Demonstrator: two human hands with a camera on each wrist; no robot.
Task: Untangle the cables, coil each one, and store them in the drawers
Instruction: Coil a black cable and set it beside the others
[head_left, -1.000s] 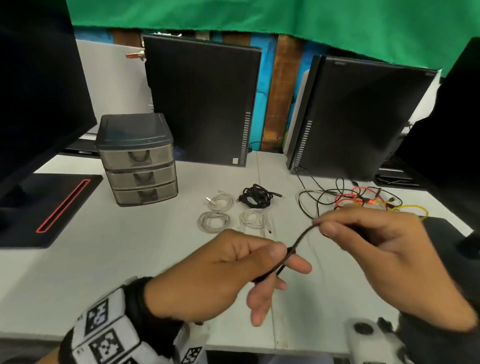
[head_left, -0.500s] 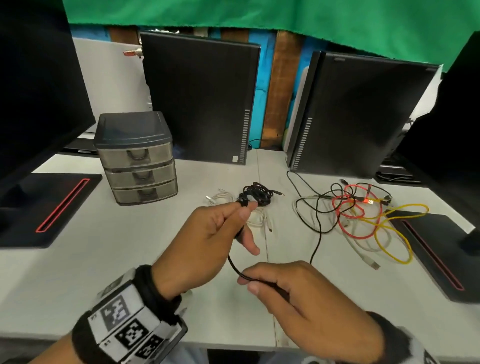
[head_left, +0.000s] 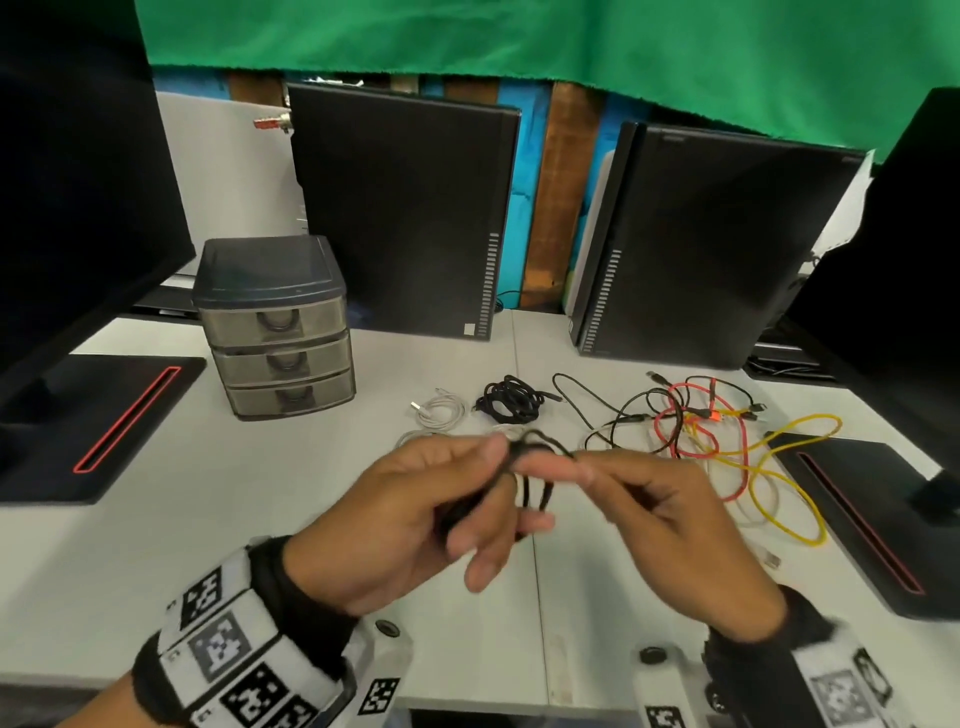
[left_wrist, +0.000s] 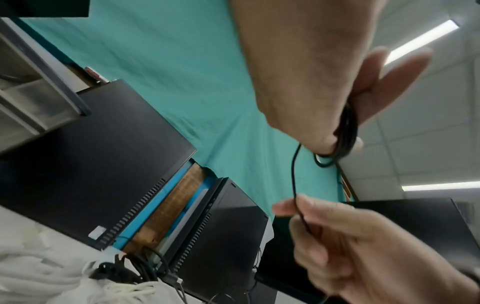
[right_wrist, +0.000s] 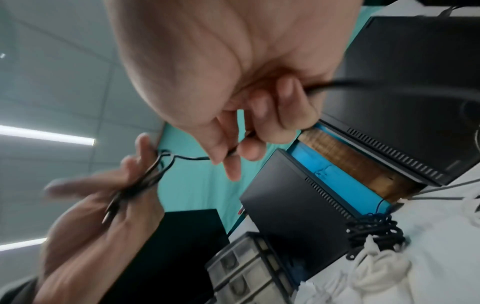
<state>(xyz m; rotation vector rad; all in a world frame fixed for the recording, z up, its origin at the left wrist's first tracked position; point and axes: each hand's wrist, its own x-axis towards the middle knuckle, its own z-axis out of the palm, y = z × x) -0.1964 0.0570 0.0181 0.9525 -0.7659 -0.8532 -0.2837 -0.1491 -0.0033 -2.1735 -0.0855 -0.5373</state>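
Note:
A thin black cable hangs in small loops from my left hand, which pinches the bundle between thumb and fingers above the table's front middle. My right hand is right beside it and pinches the same cable's free run at the fingertips. The left wrist view shows the loops in my left hand and one strand running down to my right hand. In the right wrist view my right hand pinches the strand. The grey three-drawer unit stands back left, drawers closed.
Coiled white cables and a black coil lie mid-table. A tangle of red, yellow and black cables spreads to the right. Two dark computer towers stand behind, and black monitor bases sit at both sides.
My right hand has risen from near the table's front edge to meet the left hand, bringing the cable into another loop. The left hand has stayed roughly in place.

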